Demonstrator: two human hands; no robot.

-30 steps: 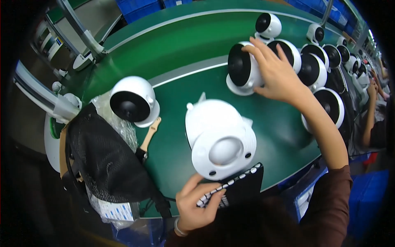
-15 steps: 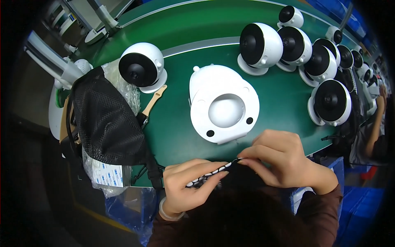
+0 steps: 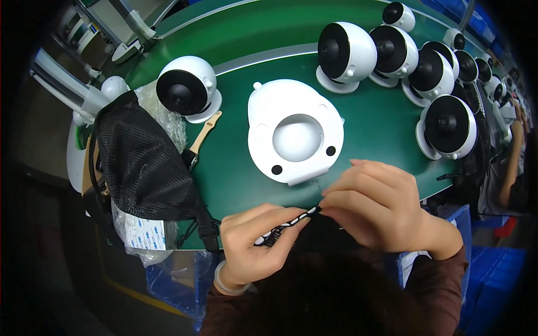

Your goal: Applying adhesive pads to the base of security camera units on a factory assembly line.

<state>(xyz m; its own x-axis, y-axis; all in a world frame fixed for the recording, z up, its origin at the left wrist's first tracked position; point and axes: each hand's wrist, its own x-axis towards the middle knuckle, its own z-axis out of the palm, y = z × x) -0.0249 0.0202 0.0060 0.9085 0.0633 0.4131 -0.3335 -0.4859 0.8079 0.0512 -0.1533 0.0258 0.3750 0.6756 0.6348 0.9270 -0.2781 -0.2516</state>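
Observation:
My left hand holds a narrow black strip with white round spots, which looks like a sheet of stick-on pads, between thumb and fingers. At the strip's far end, my right hand pinches with thumb and forefinger; whether a loose pad is between them is hidden. Just beyond both hands a white round camera lies with its base up. That ring-shaped base carries two black round pads, one near each side of its front edge.
A black mesh bag and clear plastic wrap lie at the left, beside a beige-handled tool. One white camera with a black front stands behind them. Several similar cameras line the right side of the green table.
Both hands still hold the strip; my right hand's fingers have shifted slightly left and up. The whole view has shifted a little, so the camera and table appear slightly higher and further left.

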